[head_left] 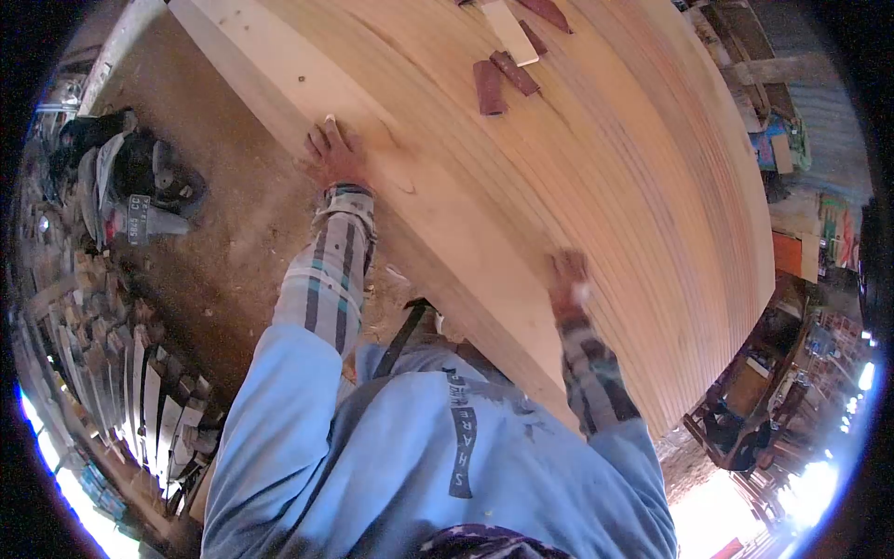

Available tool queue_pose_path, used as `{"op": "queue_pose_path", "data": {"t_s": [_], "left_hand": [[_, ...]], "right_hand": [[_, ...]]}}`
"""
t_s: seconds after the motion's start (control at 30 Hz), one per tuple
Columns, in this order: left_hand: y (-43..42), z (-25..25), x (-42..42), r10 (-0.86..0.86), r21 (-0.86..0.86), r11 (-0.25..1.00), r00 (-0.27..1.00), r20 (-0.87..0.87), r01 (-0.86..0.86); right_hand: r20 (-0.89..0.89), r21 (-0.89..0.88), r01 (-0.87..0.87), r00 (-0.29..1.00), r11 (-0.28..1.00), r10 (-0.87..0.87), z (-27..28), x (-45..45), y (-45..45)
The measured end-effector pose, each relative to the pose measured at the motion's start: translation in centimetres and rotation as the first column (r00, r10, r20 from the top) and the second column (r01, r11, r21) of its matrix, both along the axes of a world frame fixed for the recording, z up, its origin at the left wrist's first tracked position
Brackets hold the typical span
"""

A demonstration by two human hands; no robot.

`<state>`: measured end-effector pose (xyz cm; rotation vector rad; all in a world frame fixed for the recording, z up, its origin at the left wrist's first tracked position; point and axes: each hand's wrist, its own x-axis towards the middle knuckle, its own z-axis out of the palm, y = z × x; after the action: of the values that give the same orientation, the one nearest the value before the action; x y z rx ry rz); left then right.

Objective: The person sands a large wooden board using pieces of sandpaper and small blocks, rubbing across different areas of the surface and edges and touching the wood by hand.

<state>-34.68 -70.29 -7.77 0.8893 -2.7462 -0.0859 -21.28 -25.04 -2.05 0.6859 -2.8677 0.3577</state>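
Note:
A large wooden panel (484, 177) with striped grain spreads out in front of me. My left hand (337, 160) lies on the pale strip along its near edge, fingers spread, with a whitish patch at one fingertip. Farther right, my right hand (567, 285) rests on or just over the same panel; motion smears its fingers, and a pale spot shows at its side. I cannot make out whether it holds anything. Toward the far side of the panel lie several brown-red sandpaper pieces (489, 88) around a pale flat block (510, 33).
A motorbike (140, 186) stands on the dirt floor (237, 224) at left. Below it, many wood strips (149, 401) are stacked. Cluttered shelves and boards (796, 256) line the right side, beyond the panel. A dark strap-like piece (402, 335) shows beneath the near edge.

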Motion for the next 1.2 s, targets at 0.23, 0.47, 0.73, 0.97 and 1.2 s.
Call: {"op": "queue_pose_path", "data": {"t_s": [0.23,0.47,0.73,0.97,1.2], "left_hand": [[-1.8,-2.8,0.4,-0.137,0.012,0.990,0.989,-0.054,0.138],[0.7,0.6,0.0,-0.010,-0.015,1.000,1.000,-0.001,0.010],[-0.4,-1.4,0.1,-0.089,-0.153,0.983,0.993,0.080,0.100],[1.3,0.6,0.0,-0.035,0.012,0.999,0.999,0.022,0.034],[2.2,1.7,0.2,-0.008,0.075,0.997,0.999,0.053,0.004]], "right_hand": [[0.059,-0.207,0.014,0.998,0.978,-0.002,0.3,-14.9,-17.9],[0.334,-0.230,0.186,0.937,0.955,-0.102,2.3,-5.6,-5.9],[-0.041,-0.329,-0.140,0.990,0.934,0.134,-1.4,-17.7,-18.8],[0.134,-0.223,-0.055,0.987,0.973,0.086,0.6,-16.8,-16.2],[0.229,-0.144,0.047,0.973,0.988,-0.013,2.3,-7.7,-5.6]]}}
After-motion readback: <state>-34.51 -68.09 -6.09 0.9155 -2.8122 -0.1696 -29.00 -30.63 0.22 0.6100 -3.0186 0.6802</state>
